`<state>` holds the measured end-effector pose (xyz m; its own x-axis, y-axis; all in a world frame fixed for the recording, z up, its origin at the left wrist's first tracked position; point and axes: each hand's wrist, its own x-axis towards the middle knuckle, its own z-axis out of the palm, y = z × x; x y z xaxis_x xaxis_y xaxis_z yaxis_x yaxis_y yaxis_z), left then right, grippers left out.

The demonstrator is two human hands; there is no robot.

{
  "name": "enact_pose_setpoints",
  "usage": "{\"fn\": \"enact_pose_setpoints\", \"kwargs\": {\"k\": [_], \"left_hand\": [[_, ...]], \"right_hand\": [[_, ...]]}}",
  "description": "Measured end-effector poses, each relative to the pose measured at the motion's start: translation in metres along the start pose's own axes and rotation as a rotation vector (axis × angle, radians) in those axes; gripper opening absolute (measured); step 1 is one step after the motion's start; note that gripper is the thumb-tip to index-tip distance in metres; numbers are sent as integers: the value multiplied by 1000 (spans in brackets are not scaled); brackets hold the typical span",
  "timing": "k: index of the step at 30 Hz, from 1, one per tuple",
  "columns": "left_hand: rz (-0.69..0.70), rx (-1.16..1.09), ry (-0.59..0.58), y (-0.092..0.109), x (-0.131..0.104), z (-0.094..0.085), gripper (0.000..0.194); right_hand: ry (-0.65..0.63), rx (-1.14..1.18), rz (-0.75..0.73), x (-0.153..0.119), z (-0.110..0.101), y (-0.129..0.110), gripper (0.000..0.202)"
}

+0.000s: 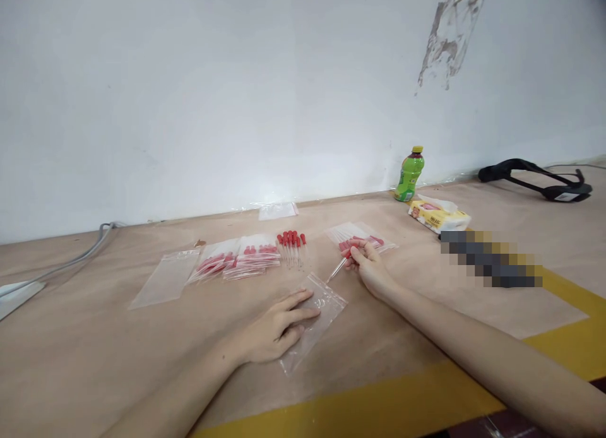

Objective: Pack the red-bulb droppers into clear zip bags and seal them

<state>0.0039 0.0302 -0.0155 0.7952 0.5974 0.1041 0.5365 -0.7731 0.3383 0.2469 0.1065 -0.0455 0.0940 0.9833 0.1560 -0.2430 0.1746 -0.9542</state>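
Observation:
My left hand (279, 327) lies with fingers spread on a clear zip-lock bag (326, 305), pressing it flat on the table. Between the fingers of my right hand (369, 267) is a glass dropper (337, 269) with a red rubber bulb. Its tip points down and left, close to the bag's upper edge; whether it touches, I cannot tell. Behind my hands lies a bunch of loose red-bulbed droppers (292, 245). To its left are stacked bags of droppers (253, 258), and more bagged droppers (353, 233) lie just behind my right hand.
A flat clear bag (168, 277) lies at the left, another (278, 211) by the wall. Back right stand a green bottle (409, 176) and a tissue pack (438, 216), with a black frame-like object (534, 179) beyond. A cable (80, 261) runs along the left.

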Motion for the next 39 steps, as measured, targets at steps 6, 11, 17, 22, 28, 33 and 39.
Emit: {"fn": "enact_pose_setpoints", "kwargs": {"k": [6, 11, 17, 22, 28, 33, 39], "left_hand": [[41, -30, -20, -6, 1, -5, 50], [40, -39, -12, -3, 3, -9, 50], [108, -65, 9, -3, 8, -7, 61], [135, -16, -36, -4, 12, -6, 63], [22, 43, 82, -8, 4, -7, 52], [-27, -58, 116, -12, -3, -2, 45], [-44, -110, 160, -13, -1, 0, 47]], "right_hand": [[-61, 86, 142, -13, 3, -5, 29], [-433, -30, 334, -19, -8, -16, 28], [-724, -193, 187, -16, -19, -20, 28], [-887, -144, 290, -21, -9, -20, 31], [-857, -262, 308, -19, -10, -20, 33], [-783, -380, 258, -19, -12, -15, 34], [-970, -582, -129, -23, -6, -25, 31]]}}
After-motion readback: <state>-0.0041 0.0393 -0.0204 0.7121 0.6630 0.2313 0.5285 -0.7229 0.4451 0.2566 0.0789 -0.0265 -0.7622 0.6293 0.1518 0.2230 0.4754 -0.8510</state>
